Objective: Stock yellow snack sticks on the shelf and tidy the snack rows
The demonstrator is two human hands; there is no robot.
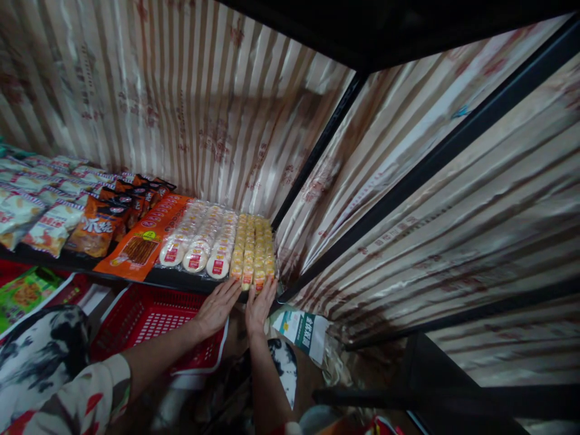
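Note:
Yellow, plastic-wrapped snack packs [254, 244] stand in tight rows at the right end of a dark shelf. My left hand [217, 307] lies with fingers stretched out against their lower front, at the left side. Close beside it, my right hand [260, 307] has its fingers extended onto the front of the same packs, at the right side. Neither hand is wrapped around anything. Left of the yellow packs, rows of white round wrapped cakes [194, 244] carry red labels. An orange flat packet [140, 238] printed with brown sticks lies beside those cakes.
Bags of white-and-orange snacks [57, 223] fill the shelf's left part. Below stands a red plastic basket [158, 323]. A black metal post [312, 157] rises at the shelf's right end, before striped sheeting [181, 90]. A printed bag [303, 332] lies low on the right.

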